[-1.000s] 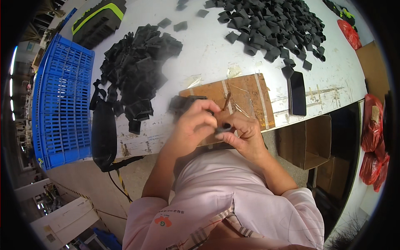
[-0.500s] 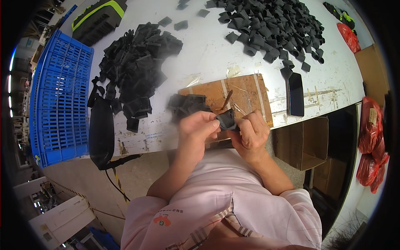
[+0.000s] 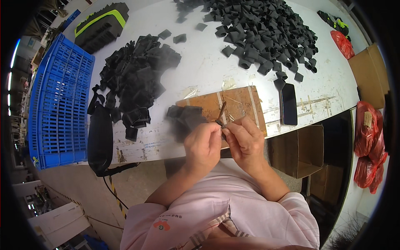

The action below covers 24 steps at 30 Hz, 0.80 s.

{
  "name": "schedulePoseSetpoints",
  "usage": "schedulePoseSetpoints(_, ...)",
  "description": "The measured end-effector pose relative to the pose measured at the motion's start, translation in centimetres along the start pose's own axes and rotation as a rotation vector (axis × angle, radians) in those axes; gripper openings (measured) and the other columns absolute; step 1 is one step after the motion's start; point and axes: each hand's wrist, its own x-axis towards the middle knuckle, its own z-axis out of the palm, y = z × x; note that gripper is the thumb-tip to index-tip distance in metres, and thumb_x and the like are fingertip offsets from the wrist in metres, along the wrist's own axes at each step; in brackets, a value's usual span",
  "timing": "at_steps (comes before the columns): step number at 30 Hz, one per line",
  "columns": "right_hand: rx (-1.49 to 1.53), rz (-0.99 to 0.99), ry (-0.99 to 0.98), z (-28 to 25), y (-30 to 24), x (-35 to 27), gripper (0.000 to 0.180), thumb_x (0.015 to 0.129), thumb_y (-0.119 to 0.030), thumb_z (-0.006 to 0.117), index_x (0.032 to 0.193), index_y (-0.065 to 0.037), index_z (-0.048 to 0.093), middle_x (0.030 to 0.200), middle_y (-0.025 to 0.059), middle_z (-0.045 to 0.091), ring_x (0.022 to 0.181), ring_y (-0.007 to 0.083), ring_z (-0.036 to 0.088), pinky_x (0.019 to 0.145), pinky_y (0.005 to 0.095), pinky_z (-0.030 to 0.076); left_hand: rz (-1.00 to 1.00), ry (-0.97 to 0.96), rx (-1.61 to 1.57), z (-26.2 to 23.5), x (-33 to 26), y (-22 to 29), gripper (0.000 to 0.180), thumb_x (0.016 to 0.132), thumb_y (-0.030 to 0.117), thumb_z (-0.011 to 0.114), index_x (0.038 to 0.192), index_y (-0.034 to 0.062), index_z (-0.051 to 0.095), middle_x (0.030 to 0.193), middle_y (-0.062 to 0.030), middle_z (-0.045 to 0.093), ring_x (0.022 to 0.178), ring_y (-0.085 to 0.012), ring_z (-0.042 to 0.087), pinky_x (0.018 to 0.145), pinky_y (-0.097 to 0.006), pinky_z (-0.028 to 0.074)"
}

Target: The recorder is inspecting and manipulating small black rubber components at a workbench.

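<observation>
Because the small black fabric piece [image 3: 219, 122] is nearly covered by the fingers, only slivers of its dark edge show at the tips. Thumb and forefinger of the left hand [image 3: 203, 143] are pinched on it, and those of the right hand [image 3: 246, 139] meet it just beside; the other fingers curl in, and how firmly they press cannot be told. Such a two-sided pinch probably suits something so small and limp, giving control of both ends. Just beyond the fingertips, a slim brown tool [image 3: 223, 109] lies on the taped brown board [image 3: 246, 102], likely within easy reach but also the nearest thing to bump. Left of the fingers, a small black heap [image 3: 185, 118] sits close against the left hand, perhaps for quick picking. Farther left spreads a larger flat pile [image 3: 141, 62], with a blue crate [image 3: 62, 104] past it. Well beyond the fingers lie looped pieces [image 3: 266, 33]; to their right, a phone [image 3: 288, 104] edges the working space.
</observation>
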Motion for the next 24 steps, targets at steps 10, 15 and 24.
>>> schedulePoseSetpoints(10,0.612,0.477,0.097,0.8,1.7,1.0,0.006,0.072,-0.002,0.063,0.075,0.002,0.060,0.065,0.0012,0.053,0.051,0.0076,0.044,0.045,0.0211,0.034,-0.847,-0.183,-1.528,-1.1,2.0,-0.3,0.014,0.076,-0.004,0.053,0.090,-0.0014,0.050,0.074,-0.0040,0.053,0.043,-0.0015,0.033,0.038,-0.016,0.025)
schedulePoseSetpoints(15,1.510,0.846,-0.190,0.1,2.1,1.1,0.009,0.077,-0.009,0.062,0.076,-0.001,0.058,0.064,-0.0015,0.049,0.051,0.0042,0.036,0.044,0.0166,0.026,-0.509,0.030,-0.706,0.2,1.6,0.4,0.015,0.075,-0.008,0.051,0.089,-0.0030,0.051,0.075,-0.0038,0.053,0.051,-0.0010,0.040,0.040,-0.016,0.029)
schedulePoseSetpoints(24,1.089,0.548,-0.323,-2.4,-0.4,7.2,0.023,0.086,-0.026,0.053,0.074,-0.006,0.053,0.064,-0.0051,0.046,0.052,0.0013,0.035,0.044,0.0159,0.026,-0.879,-0.303,-2.153,-2.9,6.2,1.8,0.023,0.081,-0.006,0.039,0.104,-0.0047,0.044,0.070,-0.0101,0.055,0.030,-0.0052,0.031,0.029,-0.019,0.023)
